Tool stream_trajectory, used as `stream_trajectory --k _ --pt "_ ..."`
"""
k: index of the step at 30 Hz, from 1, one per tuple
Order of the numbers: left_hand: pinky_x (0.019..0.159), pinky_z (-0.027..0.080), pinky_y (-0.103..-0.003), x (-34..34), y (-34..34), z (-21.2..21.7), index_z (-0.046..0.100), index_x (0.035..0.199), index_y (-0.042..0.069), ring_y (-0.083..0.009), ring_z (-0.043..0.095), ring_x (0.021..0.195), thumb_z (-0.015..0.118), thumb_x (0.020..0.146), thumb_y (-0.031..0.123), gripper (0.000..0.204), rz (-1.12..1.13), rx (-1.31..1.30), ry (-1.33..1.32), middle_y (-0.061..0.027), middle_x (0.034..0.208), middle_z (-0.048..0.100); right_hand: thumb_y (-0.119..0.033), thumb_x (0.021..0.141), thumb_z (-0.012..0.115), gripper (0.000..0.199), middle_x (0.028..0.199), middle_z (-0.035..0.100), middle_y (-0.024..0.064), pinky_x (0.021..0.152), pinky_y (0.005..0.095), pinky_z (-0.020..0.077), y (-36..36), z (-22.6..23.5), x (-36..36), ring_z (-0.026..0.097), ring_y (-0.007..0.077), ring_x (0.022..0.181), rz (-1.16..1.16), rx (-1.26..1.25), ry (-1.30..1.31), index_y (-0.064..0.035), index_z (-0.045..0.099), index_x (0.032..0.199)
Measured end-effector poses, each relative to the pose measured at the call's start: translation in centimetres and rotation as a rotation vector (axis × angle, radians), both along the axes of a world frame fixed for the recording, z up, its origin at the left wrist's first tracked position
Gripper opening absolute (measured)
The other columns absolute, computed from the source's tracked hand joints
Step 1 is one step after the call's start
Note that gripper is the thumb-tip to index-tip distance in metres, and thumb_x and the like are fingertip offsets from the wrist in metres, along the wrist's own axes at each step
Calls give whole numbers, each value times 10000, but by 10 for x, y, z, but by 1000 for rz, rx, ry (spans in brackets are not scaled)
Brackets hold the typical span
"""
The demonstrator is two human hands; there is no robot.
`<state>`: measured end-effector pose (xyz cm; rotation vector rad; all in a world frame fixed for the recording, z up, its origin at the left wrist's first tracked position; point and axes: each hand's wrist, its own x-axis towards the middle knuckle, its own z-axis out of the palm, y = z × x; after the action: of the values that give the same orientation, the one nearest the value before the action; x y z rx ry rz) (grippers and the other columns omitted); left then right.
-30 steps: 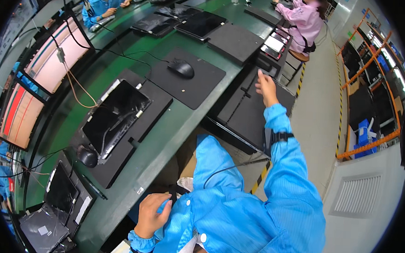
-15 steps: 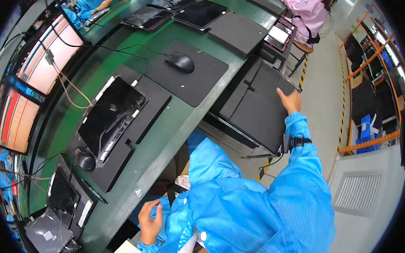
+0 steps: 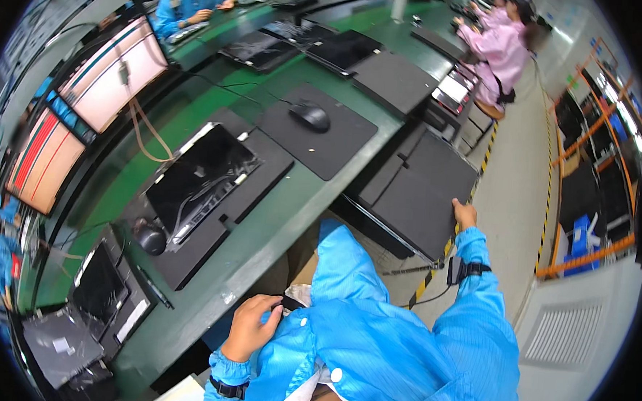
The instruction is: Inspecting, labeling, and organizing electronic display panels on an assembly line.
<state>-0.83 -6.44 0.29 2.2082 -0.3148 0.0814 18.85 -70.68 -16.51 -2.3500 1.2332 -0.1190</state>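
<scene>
Beside the bench, your right hand [image 3: 464,214] now grips the dark panel [image 3: 424,195].
It reached further before; left hand [image 3: 250,329] pinches your coat [image 3: 371,348].

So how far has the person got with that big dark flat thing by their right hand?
Done: the right hand has reached the dark flat panel on the rack beside the green bench. In hand: its fingers grip the panel's near edge, while the left hand rests at the blue coat. Left: the panel is not yet lifted off the rack.
</scene>
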Motion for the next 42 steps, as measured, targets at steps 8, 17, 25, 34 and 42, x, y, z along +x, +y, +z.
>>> stream_trajectory --k 8,17,25,34,42 --pt "804 557 -401 -18 16 -3 724 1107 31 -347 692 935 708 916 126 214 -82 48 56 -146 1004 716 -225 895 780 537 1275 682 179 1005 402 512 -3 56 -2 647 285 1164 -68 840 -676 68 619 1316" --pt "1097 430 -472 -98 72 14 220 1636 71 -311 555 1287 664 751 821 1242 195 -891 61 -185 1378 566 -264 1019 619 538 1400 575 181 1068 450 510 194 272 -35 594 316 1247 617 919 -1046 7 485 1465" --pt "1157 408 -437 -293 79 15 424 1523 20 -309 516 1360 839 805 175 843 712 -1340 -338 -119 1467 536 -232 948 737 635 1337 660 146 1032 340 478 664 324 -90 613 183 1209 2515 1001 -32 17 505 1485" --pt "996 571 -482 -427 -33 -57 513 1423 51 -301 632 1203 594 1027 222 439 1709 -1552 -913 -129 1362 623 -485 850 761 941 1382 530 293 1088 455 444 955 272 -248 526 430 1291 2492 442 -847 85 381 1495" --pt "990 569 -476 -414 -24 -72 560 1329 -33 -324 665 1155 583 1045 281 424 1822 -1963 -909 -191 1259 667 -665 704 838 942 1269 605 287 1039 437 473 1108 271 -210 595 387 1213 2369 633 -414 79 629 1243"
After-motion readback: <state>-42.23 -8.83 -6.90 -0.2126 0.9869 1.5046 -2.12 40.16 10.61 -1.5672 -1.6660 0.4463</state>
